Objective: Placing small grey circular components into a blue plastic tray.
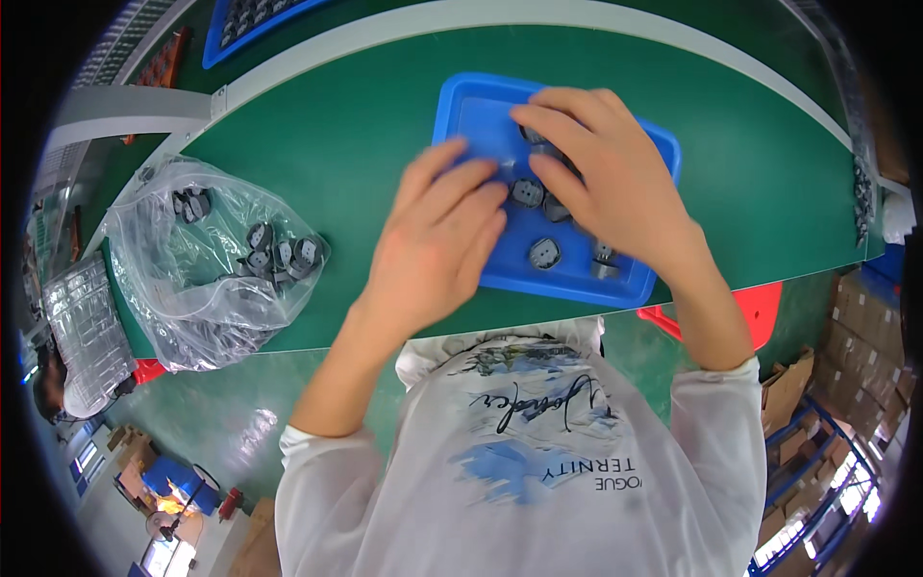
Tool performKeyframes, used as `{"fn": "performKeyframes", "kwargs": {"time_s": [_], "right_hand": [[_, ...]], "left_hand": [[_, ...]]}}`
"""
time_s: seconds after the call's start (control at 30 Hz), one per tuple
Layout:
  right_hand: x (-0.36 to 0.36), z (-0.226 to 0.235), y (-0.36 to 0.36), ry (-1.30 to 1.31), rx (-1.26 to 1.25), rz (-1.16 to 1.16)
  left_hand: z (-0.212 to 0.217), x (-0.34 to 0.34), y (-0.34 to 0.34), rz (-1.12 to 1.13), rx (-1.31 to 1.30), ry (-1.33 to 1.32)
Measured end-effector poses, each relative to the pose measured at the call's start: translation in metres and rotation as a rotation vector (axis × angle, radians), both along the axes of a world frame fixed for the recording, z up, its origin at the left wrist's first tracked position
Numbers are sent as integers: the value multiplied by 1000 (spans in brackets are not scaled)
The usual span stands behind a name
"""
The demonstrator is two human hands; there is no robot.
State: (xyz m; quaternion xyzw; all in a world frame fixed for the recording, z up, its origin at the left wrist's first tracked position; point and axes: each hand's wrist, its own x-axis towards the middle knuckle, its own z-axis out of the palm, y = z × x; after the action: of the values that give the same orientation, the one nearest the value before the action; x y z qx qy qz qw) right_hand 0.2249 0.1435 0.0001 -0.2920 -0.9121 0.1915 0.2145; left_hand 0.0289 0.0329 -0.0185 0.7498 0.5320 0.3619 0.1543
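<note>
A blue plastic tray (567,286) on the green table holds several small grey-and-black round plastic parts, which look like connector housings. Over its left edge is my left hand (433,240), palm down, fingers apart and slightly blurred, with nothing visible in them. One grey part (526,193) lies just beside its fingertips. My right hand (615,173) reaches over the tray's right half, fingers curved and thumb spread away from them. Between that thumb and index finger shows a dark part (531,135); whether they touch it I cannot tell. Another grey part (544,254) lies nearer me in the tray.
To the left, a clear plastic bag (212,279) with more grey parts lies on the green table (356,144). Another blue tray (252,27) of parts stands beyond the table's pale rim. A red bin (760,313) sits below the front edge at right, near cardboard boxes (865,337).
</note>
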Motion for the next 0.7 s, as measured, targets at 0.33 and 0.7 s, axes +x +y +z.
{"fn": "performKeyframes", "kwargs": {"time_s": [0.33, 0.7], "right_hand": [[16, -10, -34, -68, -167, 229], [4, -7, -15, -141, 2, 100]], "left_hand": [[-7, -12, -23, 66, -217, -4], [0, -18, 28, 160, -17, 234]]}}
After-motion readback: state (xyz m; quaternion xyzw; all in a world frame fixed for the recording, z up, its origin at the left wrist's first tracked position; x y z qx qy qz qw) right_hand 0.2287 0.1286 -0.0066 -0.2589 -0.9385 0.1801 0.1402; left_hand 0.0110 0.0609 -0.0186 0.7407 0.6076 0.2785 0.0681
